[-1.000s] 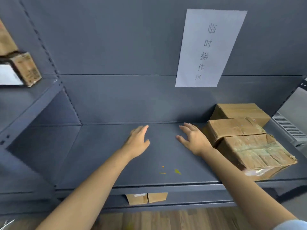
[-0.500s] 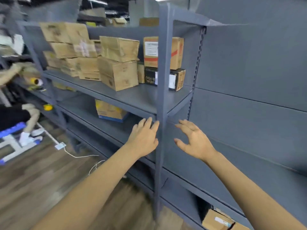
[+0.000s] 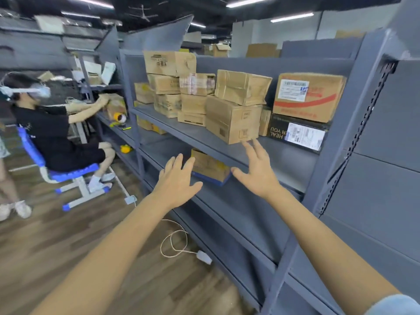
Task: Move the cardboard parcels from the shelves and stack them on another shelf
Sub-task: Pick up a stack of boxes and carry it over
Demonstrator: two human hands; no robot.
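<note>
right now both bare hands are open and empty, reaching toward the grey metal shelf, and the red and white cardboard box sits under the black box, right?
Not quite: the head view shows the red and white cardboard box on top of the black box. The rest holds: left hand and right hand open, empty, reaching toward the grey metal shelf.

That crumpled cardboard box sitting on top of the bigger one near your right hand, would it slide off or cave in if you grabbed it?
The crumpled box looks dented and bowed, so its walls would probably give under a squeeze. It sits tilted on the bigger box, so a push might slide or tip it. The right hand is open and not touching it.
</note>
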